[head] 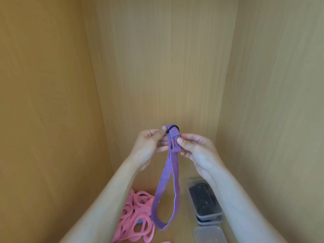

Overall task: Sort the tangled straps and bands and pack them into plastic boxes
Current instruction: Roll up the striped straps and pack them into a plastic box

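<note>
A red-and-blue striped strap (pixel 168 172) with a black ring at its top hangs in a long loop, pinched by the left hand (pixel 150 141) and right hand (pixel 196 149). Below left lies a tangled heap of pink bands (pixel 135 216). Below right, stacked clear plastic boxes (pixel 205 200) hold dark items.

One left hand (pixel 150 141) and one right hand (pixel 196 149) are sharing one red-and-blue striped strap (pixel 166 174) bearing one black ring (pixel 175 126). One heap of pink bands (pixel 135 223) is lying too tangled to count. Two stacked plastic boxes (pixel 209 216) are sitting beside one more clear box or lid (pixel 210 235).
</note>
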`<state>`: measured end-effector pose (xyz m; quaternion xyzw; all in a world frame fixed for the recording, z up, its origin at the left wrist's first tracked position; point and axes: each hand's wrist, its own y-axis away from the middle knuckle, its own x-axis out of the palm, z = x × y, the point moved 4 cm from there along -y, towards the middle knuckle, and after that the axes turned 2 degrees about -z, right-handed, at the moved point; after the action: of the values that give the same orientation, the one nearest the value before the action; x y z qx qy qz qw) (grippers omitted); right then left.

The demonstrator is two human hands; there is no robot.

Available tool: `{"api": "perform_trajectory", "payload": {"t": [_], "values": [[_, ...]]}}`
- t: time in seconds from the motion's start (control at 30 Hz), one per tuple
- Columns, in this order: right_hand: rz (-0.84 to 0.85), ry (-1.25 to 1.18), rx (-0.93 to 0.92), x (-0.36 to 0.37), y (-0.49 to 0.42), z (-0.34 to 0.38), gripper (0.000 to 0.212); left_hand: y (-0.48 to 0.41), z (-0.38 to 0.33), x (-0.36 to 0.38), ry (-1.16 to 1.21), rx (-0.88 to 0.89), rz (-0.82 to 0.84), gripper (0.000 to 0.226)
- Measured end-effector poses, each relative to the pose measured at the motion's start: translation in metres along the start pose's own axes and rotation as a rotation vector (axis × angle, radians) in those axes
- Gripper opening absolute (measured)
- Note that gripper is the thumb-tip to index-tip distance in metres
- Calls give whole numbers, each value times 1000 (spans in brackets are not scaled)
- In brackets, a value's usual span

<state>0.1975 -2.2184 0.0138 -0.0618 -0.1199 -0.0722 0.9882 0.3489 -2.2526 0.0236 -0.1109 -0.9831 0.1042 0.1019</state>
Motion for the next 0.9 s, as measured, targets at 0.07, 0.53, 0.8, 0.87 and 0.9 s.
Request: {"api": "perform_trajectory", "payload": {"t": [0.07,0.53,0.8,0.87,0.9], "values": [[-31,-12,7,-3,-3,1,11,4,0,6,17,12,57,23],[58,386,-170,-2,-12,34,38,6,11,13,-246,115,80,43],[275,702,-265,13,-23,61,23,15,19,11,-90,19,238,20],[289,702,-260,15,-24,65,23,15,21,13,-63,-39,288,31],[297,701,-263,16,-24,68,23,15,22,13,-55,-63,308,36]]}}
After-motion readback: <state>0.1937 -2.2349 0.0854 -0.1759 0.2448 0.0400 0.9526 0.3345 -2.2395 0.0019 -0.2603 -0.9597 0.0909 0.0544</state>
